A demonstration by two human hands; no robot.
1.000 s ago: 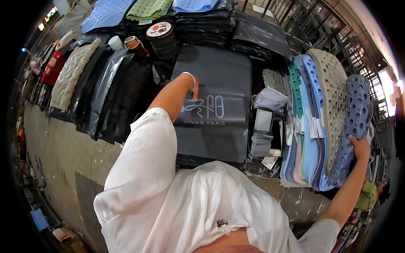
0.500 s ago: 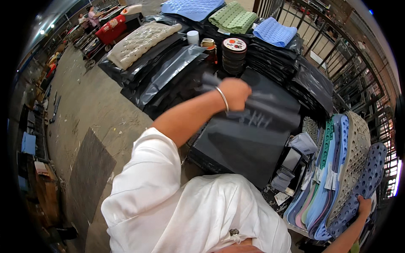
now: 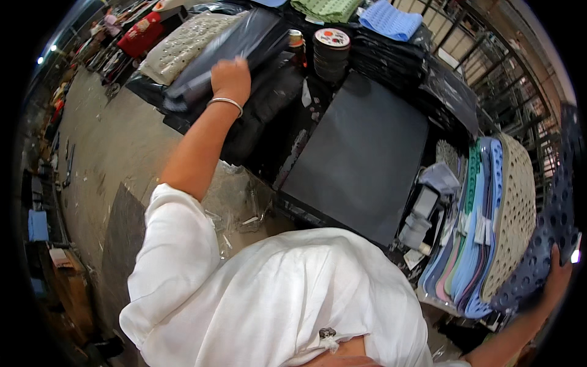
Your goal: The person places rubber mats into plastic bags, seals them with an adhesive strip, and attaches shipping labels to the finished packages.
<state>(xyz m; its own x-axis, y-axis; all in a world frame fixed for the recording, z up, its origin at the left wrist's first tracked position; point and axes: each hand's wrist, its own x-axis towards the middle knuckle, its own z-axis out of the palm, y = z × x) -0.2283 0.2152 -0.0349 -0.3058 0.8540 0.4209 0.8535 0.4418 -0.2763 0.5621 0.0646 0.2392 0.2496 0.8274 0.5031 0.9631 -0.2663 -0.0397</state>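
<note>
Head view bends hard toward its rim, so a good part of what you handle sits at the dark edge. Your white shirt fills the lower middle and hides the floor below it. Beyond it lies a broad flat stack of dark grey plastic bags, smooth and matte, with its near edge towards you.

To your right, the row of perforated rubber mats stands on edge, packed side by side in green, blue, pink and cream; their lower ends are lost behind clutter. The outermost one, the dark blue mat, is studded with round holes and curves along the rim, its top cut off by the black border. Your right hand grips its lower edge, fingers wrapped round it, though the hand is half out of frame and its thumb cannot be made out.

Far on your left, the glossy black bag lies draped over the pile beside a cream mat. Your left hand, with a thin silver bangle at the wrist, is closed on the bag's edge; the fingertips are blurred, so the exact pinch is unclear.

A round tape roll with a red centre stands upright behind the grey stack.
</note>
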